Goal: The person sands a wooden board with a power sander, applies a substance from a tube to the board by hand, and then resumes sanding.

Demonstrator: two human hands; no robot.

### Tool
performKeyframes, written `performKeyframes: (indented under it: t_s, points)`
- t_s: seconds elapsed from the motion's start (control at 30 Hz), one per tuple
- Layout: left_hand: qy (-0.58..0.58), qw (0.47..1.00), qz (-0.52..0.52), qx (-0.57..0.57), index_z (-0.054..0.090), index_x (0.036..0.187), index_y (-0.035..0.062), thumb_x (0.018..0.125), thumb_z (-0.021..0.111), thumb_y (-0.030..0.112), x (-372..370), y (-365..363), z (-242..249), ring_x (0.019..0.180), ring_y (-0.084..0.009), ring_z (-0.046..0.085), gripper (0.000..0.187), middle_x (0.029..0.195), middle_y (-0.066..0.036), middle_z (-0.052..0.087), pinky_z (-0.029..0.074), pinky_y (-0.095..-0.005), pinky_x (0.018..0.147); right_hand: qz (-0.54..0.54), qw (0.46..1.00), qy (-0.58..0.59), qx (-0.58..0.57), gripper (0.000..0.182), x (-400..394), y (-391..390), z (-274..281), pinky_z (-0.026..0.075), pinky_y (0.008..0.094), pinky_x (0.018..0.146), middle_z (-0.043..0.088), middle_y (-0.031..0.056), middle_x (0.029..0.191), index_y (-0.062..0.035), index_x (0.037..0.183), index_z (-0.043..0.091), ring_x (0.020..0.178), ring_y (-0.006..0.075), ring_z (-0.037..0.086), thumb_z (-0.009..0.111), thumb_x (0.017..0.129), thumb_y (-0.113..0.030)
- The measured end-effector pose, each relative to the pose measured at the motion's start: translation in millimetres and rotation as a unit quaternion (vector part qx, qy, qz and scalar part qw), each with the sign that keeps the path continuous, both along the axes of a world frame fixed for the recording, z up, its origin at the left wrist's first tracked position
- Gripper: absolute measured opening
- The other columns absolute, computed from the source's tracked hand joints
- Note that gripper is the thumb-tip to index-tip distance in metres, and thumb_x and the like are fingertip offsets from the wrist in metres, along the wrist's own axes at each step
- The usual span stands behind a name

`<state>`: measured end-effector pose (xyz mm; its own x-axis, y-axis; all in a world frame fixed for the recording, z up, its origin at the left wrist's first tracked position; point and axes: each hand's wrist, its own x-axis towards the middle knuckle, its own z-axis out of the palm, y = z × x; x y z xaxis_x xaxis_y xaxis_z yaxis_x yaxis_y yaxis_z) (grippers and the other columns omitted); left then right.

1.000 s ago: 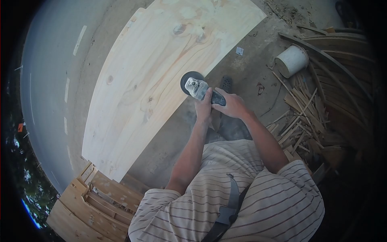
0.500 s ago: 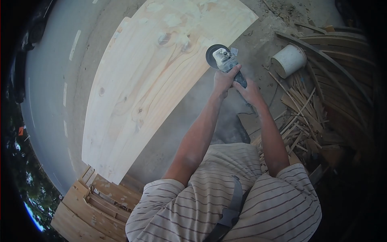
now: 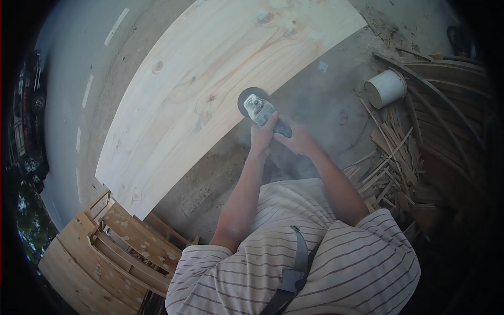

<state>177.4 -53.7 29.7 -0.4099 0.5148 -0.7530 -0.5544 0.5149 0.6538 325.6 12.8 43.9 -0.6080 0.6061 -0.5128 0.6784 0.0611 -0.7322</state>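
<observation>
An angle grinder (image 3: 259, 107) with a round dark disc (image 3: 244, 101) lies over the near edge of a long, curved wooden panel (image 3: 173, 110). My left hand (image 3: 262, 135) is wrapped round the grinder's body just behind its pale, dusty head. Behind it, my right hand (image 3: 297, 140) grips the dark rear end of the tool. The disc overlaps the panel's surface near its edge. Pale wood with knots and grain lines shows across the panel. Dust hangs in the air around both hands.
A white bucket (image 3: 386, 87) lies tipped on the right, above a heap of wood offcuts (image 3: 394, 157). Curved wooden pieces (image 3: 446, 84) are stacked beyond it. At lower left stands more woodwork (image 3: 105, 252). A road (image 3: 63, 115) with a vehicle (image 3: 26, 121) runs along the left.
Both hands have brought the grinder down and left along the panel's near edge. The view has shifted too, and more of the vehicle shows at left.
</observation>
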Motion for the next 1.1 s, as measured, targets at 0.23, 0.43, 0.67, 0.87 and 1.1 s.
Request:
performKeyframes:
  t_s: [0.23,0.43,0.67,0.87,1.1]
  points:
    - [0.031,0.996,0.082,0.014,0.06,0.137,-0.0022,0.1,0.074,0.03,-28,-128,-23,0.111,-0.0198,0.068,0.05,0.124,-0.01,0.068,0.055,-0.0382,0.092,0.162,0.984,-0.067,-0.028,0.09,-55,-78,4,0.051,0.0511,0.104,0.068,0.0281,0.132,-0.01,0.159,0.043,0.122,0.0449,0.066,0.07,0.09,-0.062]
    - [-0.082,0.967,0.221,0.092,0.056,0.137,-0.0003,0.104,0.069,0.026,-46,-148,-24,0.11,-0.0184,0.066,0.045,0.125,-0.008,0.065,0.055,-0.0373,0.09,0.215,0.973,-0.079,-0.007,0.092,-86,-82,18,0.052,0.0522,0.102,0.072,0.0275,0.125,-0.0082,0.159,0.043,0.119,0.0443,0.068,0.071,0.089,-0.061]
    - [-0.047,0.984,0.169,0.04,0.065,0.125,0.0001,0.098,0.077,0.032,3,-40,-7,0.099,-0.016,0.069,0.043,0.113,-0.006,0.069,0.056,-0.0357,0.083,0.163,0.982,-0.096,0.022,0.088,-28,-2,12,0.054,0.0509,0.098,0.072,0.0269,0.122,-0.0116,0.159,0.044,0.115,0.0447,0.069,0.072,0.09,-0.059]
    - [-0.073,0.99,0.116,0.042,0.07,0.12,-0.0007,0.095,0.082,0.033,49,47,-20,0.094,-0.0155,0.071,0.044,0.108,-0.006,0.073,0.057,-0.0349,0.08,0.101,0.988,-0.117,0.028,0.09,27,71,15,0.053,0.051,0.1,0.071,0.0286,0.125,-0.0088,0.159,0.045,0.118,0.045,0.068,0.071,0.09,-0.06]
    - [-0.058,0.996,0.04,0.046,0.074,0.113,-0.0001,0.091,0.085,0.035,88,141,-11,0.093,-0.0164,0.074,0.043,0.104,-0.009,0.076,0.058,-0.0333,0.08,-0.03,0.998,-0.051,0.015,0.085,83,136,0,0.053,0.049,0.101,0.07,0.0281,0.13,-0.0061,0.158,0.045,0.122,0.0442,0.067,0.076,0.092,-0.05]
